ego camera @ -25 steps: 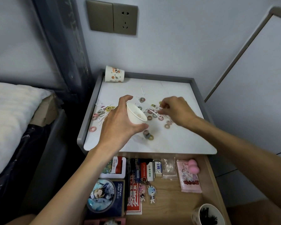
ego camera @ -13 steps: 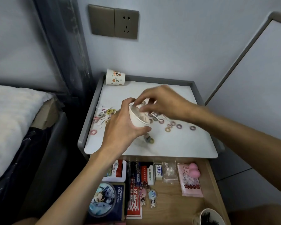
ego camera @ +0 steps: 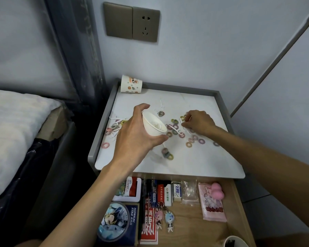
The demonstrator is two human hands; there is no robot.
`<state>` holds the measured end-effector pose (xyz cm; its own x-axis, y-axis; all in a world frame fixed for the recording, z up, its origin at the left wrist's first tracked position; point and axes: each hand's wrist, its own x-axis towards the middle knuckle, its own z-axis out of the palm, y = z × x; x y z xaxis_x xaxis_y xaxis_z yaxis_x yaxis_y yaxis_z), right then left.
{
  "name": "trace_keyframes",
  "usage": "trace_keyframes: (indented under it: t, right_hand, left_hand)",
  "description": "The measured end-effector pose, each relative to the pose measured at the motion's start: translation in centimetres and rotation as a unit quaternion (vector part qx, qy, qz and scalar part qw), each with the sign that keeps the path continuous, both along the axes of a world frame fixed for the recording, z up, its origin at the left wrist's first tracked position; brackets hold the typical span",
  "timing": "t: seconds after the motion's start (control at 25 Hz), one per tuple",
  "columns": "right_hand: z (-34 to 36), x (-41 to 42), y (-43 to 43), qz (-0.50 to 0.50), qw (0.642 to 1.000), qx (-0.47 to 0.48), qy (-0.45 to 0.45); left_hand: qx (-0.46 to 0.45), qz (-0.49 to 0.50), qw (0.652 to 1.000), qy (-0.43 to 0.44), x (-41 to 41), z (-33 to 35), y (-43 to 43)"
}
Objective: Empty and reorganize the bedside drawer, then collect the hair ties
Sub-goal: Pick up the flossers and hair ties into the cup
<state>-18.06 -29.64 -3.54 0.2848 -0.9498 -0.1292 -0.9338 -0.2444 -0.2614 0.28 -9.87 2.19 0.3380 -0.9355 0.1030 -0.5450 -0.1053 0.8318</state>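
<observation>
The hair ties lie scattered over the white top of the bedside table, thickest in the middle, with a smaller bunch at the left edge and a few near the front. The left hand grips a white paper cup, fingers and thumb wrapped round its wall, and holds it tilted with the mouth toward the right. The right hand rests to the right of the cup with its fingers curled down onto the ties; whether one is actually pinched cannot be told. The ties look tiny, soft and almost weightless, so they should squash without harm but may roll or stick together. A fingertip pinch across the ring seems best, or sweeping several toward the cup. The drawer stands open at the near side.
</observation>
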Motion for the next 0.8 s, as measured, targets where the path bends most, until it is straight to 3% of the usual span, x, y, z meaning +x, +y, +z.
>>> trace_keyframes:
  t: [0.2, 0.44, 0.8]
  right_hand:
    - [-0.3, -0.4, -1.3, -0.007, 0.998, 0.036, -0.053]
    - [1.7, -2.4, -3.6, -0.076, 0.977, 0.037, -0.198]
    - [-0.4, -2.5, -4.7, -0.058, 0.996, 0.020, -0.068]
  left_hand:
    - [0.004, -0.002, 1.000, -0.011, 0.0, 0.1, 0.0]
    - [-0.002, -0.001, 1.000, -0.001, 0.0, 0.1, -0.1]
    - [0.000, -0.002, 1.000, -0.007, 0.1, 0.0, -0.3]
